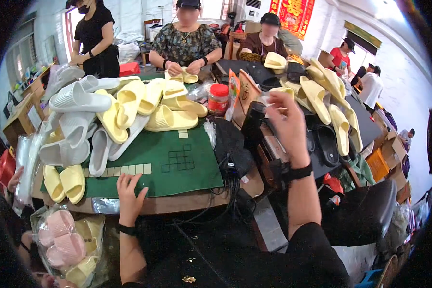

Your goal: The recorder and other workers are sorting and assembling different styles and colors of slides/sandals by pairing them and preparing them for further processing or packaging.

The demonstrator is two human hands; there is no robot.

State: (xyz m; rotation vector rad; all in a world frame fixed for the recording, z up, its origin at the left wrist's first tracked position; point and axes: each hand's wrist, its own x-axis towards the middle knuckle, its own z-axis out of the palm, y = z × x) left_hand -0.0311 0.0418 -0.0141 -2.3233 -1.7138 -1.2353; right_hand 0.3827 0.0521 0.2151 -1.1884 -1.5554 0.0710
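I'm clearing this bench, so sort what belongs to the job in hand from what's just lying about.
Likely the job:
- yellow slippers
- grey slippers
- pale squares by the left hand
- green mat

Seemingly lying about:
- red-lidded jar
- black fabric item
- dark cylinder near the right hand

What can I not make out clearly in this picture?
In the head view:
Right hand: blurred, so contact with the black cylinder is unclear.
Green mat: its far-left part is hidden under the slipper pile.
Person at far right: too small to tell the activity.
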